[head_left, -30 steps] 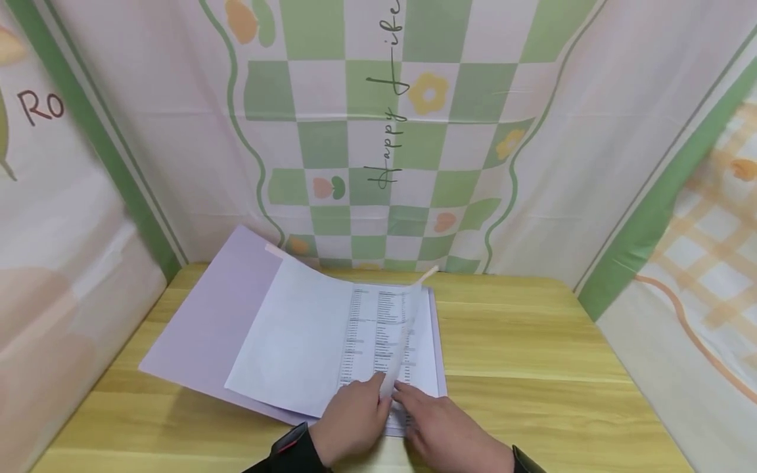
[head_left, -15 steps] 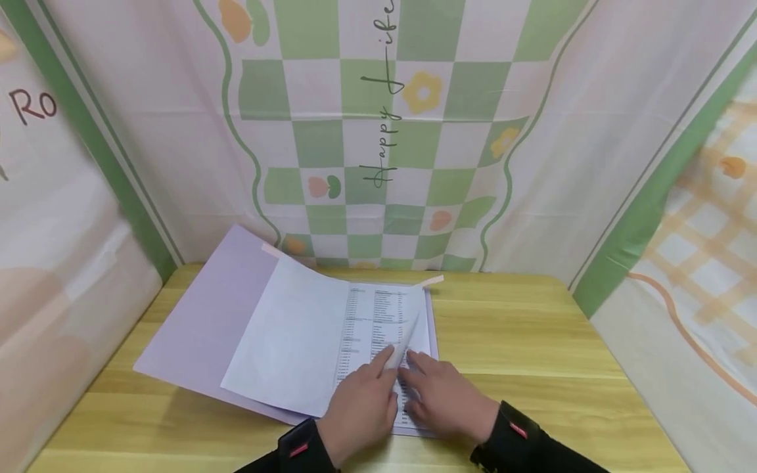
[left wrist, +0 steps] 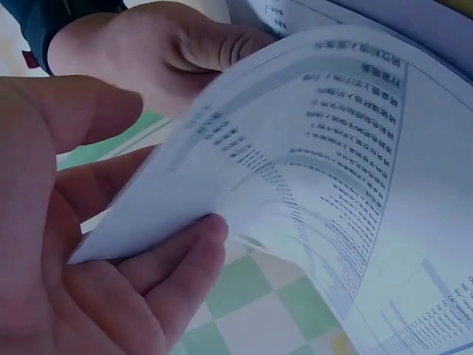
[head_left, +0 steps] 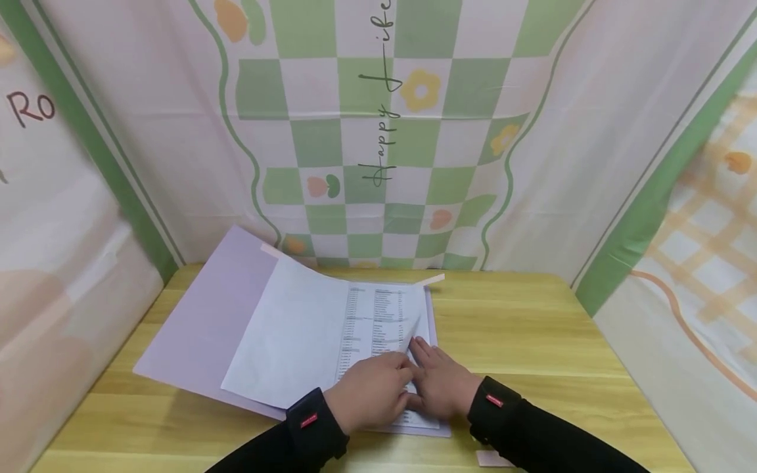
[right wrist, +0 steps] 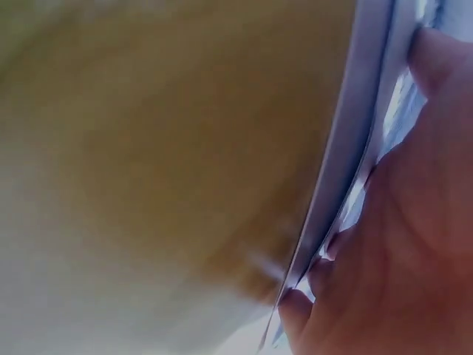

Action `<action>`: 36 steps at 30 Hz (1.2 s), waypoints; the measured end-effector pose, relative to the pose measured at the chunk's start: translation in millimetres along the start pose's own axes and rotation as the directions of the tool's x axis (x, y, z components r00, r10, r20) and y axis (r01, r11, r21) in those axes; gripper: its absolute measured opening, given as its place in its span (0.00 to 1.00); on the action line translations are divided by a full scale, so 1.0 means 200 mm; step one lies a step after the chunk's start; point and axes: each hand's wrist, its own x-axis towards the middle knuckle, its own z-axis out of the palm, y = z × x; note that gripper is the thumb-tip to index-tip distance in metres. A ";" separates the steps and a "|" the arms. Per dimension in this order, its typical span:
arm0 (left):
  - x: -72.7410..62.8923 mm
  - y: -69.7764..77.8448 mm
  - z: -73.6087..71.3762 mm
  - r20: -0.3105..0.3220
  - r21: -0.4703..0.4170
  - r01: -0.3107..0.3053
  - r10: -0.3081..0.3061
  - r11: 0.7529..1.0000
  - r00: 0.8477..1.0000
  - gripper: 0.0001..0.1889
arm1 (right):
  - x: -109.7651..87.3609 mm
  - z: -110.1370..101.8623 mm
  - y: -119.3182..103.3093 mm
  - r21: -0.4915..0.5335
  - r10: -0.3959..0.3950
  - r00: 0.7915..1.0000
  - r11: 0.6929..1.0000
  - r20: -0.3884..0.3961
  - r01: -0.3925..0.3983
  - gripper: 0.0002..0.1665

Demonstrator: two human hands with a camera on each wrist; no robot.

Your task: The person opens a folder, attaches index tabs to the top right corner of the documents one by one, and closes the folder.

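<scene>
A purple folder (head_left: 195,328) lies spread on the table with its left cover lifted. Inside are white sheets; a blank-backed one (head_left: 284,335) is turned left, and a printed page (head_left: 378,309) lies to its right. My left hand (head_left: 372,391) holds this page's curled lower right part; in the left wrist view the page (left wrist: 295,170) passes between the fingers, with the thumb apart from it. Beside it, my right hand (head_left: 446,381) rests its extended fingers on the papers near the right edge. The right wrist view shows the right hand (right wrist: 399,222) along the folder's edge (right wrist: 325,200).
A pale pink tab (head_left: 430,280) sticks out past the page's top right corner, and another tab (head_left: 271,250) tops the turned sheet. A small pinkish piece (head_left: 493,458) lies by the right forearm on the wooden table (head_left: 532,328). Printed cloth (head_left: 367,131) hangs behind.
My right hand has moved up along the papers, its fingers extended. The left hand has shifted right against it. The page's right edge has curled further over; the pinkish piece has come into view.
</scene>
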 end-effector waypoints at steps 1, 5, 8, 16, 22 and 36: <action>0.00 0.00 0.00 0.005 -0.001 0.004 -0.004 1.000 1.000 0.17 | 0.00 0.00 -0.01 -0.005 0.001 1.000 1.000 0.011 -0.001 0.46; -0.02 -0.01 0.00 0.018 -0.002 0.023 -0.023 1.000 1.000 0.18 | 0.01 -0.02 -0.02 -0.021 0.019 0.998 1.000 0.053 -0.018 0.48; -0.05 -0.02 -0.02 0.023 0.009 0.039 -0.040 0.999 0.999 0.18 | 0.02 -0.03 -0.03 -0.046 0.028 0.997 0.999 0.076 -0.024 0.49; -0.11 -0.06 -0.06 0.032 0.082 0.070 -0.073 0.994 0.997 0.14 | 0.04 -0.04 -0.05 -0.084 0.037 0.992 0.996 0.120 -0.027 0.53; -0.16 -0.09 -0.08 0.034 0.099 0.094 -0.098 0.991 0.995 0.14 | 0.04 -0.05 -0.06 -0.109 0.058 0.988 0.993 0.144 -0.042 0.53; -0.28 -0.15 -0.14 0.076 0.117 0.113 -0.122 0.987 0.990 0.14 | 0.03 -0.06 -0.08 -0.140 0.079 0.989 0.988 0.129 -0.060 0.55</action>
